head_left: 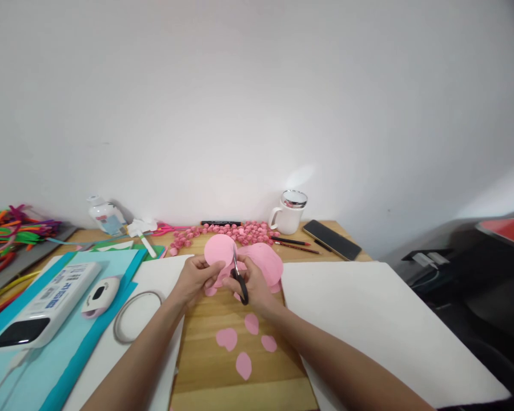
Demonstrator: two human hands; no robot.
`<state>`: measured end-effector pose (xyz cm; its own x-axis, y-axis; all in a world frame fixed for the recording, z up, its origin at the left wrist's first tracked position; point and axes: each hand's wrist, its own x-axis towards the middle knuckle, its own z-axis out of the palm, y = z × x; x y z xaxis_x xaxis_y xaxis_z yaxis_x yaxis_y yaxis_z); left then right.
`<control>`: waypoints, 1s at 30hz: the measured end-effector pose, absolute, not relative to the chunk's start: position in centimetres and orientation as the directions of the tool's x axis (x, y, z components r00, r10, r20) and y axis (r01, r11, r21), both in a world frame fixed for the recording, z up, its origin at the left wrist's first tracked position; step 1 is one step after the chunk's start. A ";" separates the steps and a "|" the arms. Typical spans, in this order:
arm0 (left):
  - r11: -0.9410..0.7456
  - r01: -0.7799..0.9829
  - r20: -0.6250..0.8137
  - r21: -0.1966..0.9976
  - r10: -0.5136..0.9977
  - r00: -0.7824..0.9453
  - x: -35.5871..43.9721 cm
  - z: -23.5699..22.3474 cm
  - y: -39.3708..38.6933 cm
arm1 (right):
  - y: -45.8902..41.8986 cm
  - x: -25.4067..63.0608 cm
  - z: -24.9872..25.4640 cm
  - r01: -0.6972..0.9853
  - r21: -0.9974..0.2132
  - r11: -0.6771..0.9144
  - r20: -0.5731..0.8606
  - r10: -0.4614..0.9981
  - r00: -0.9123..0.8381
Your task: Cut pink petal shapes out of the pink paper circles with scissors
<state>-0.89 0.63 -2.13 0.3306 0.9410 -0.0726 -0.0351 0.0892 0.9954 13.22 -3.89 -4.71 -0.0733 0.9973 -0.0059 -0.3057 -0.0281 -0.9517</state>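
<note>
My left hand (200,278) pinches a round pink paper disc (219,250) by its lower edge, above the wooden table. In my right hand (252,283) is a pair of black-handled scissors (241,288), its blades upright against the disc's right edge. More round pink paper (268,262) lies just behind my right hand. On the bare wood below both hands lie several small cut pieces, among them a pink paper petal (244,365) and a heart-shaped piece (227,338).
Crumpled pink paper balls (244,231) lie along the back, near a white mug (288,211), pencils (295,246) and a phone (332,240). White boards (368,319) flank the wood. At left are a power bank (47,308), a tape ring (116,325) and colourful pipe cleaners (17,228).
</note>
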 end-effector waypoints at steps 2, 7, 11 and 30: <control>0.087 -0.044 -0.068 0.995 0.942 0.329 -0.9 -2.1 0.7 | -3.9 13.3 -4.9 -0.285 -0.958 -0.022 0.000 0.997 -0.077; 0.077 -0.044 -0.058 0.996 0.939 0.339 -1.0 -2.1 0.7 | -3.8 13.4 -5.2 -0.238 -0.971 -0.013 0.004 0.997 -0.072; 0.084 -0.062 -0.058 0.995 0.940 0.336 -0.9 -2.1 0.8 | -3.7 13.3 -5.6 -0.217 -0.976 -0.009 0.004 0.998 -0.057; 0.077 -0.107 -0.042 0.991 0.954 0.297 -0.8 -1.9 0.8 | -3.8 13.2 -5.4 -0.230 -0.973 -0.029 -0.002 0.993 -0.116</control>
